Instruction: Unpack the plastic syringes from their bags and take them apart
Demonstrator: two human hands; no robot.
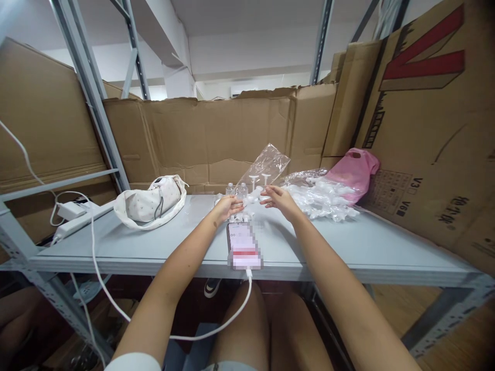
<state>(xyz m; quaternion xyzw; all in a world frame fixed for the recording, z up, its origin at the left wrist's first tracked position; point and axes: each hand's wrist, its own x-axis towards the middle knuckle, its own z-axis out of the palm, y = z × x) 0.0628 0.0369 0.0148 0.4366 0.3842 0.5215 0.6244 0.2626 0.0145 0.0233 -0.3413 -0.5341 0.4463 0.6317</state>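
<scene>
My left hand (227,207) is over the grey shelf table with its fingers stretched to the right and nothing visible in them. Just behind it stand small clear bottles (243,190). Opposite, my right hand (280,201) has its fingers apart and bent a little, close to a group of small white plastic parts (255,195). Two white T-shaped pieces (253,180) stick up behind that group, by a clear plastic bag (271,158). More small white parts (240,217) lie below my left hand, partly hidden by it.
A phone (242,242) with a white charging cable (248,288) lies at the table's front edge. A white cloth bag (152,201) and power strip (79,221) are left. Bagged white parts (320,198) and a pink bag (353,172) lie right. Cardboard (220,134) walls the back.
</scene>
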